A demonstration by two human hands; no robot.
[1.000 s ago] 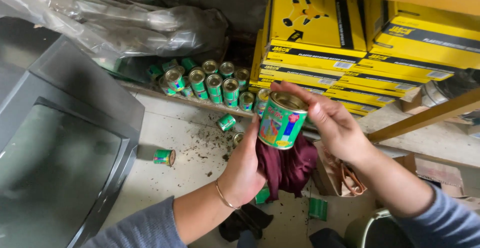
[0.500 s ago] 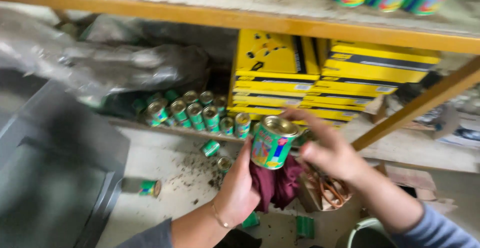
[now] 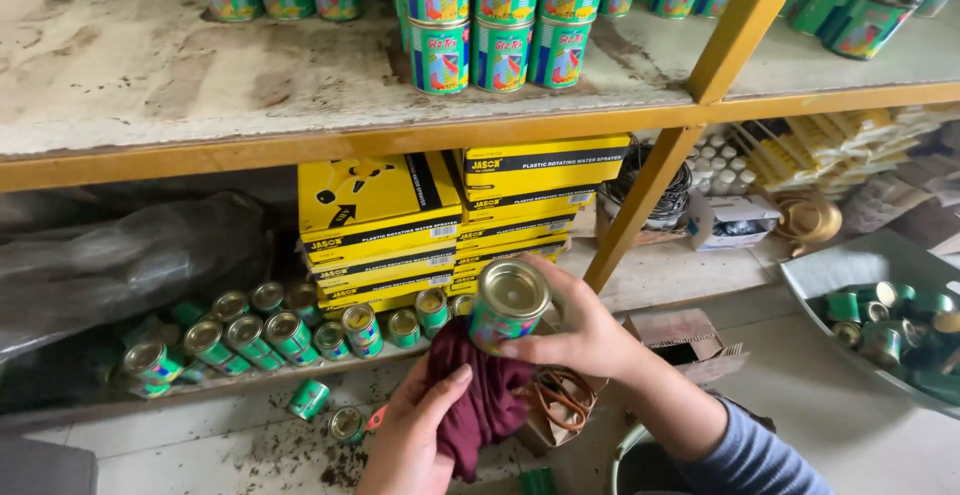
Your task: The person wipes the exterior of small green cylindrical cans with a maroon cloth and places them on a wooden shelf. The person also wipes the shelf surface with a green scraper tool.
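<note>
The right hand (image 3: 575, 340) grips a small green tin (image 3: 507, 307) by its side, lid tilted up toward the camera, just in front of the lower shelf's edge; the left hand (image 3: 415, 435) is closed on a maroon cloth (image 3: 480, 395) pressed against the tin's underside. Both sit in the open gap between the low shelf and the floor, with free room to the right over the bare concrete floor (image 3: 830, 405) and little to the left, where loose tins (image 3: 250, 333) crowd the shelf lip. A slanted yellow strut (image 3: 640, 200) stands just beyond the right hand. Against half a second earlier, the view has tipped up: the upper shelf (image 3: 200, 85) with its stacked tins (image 3: 500, 25) now fills the top, and the tin sits lower and nearer the cloth. Yellow boxes (image 3: 440, 220) are stacked at the back. At the far right a grey tray (image 3: 830, 270) holds more tins lying on their sides.
</note>
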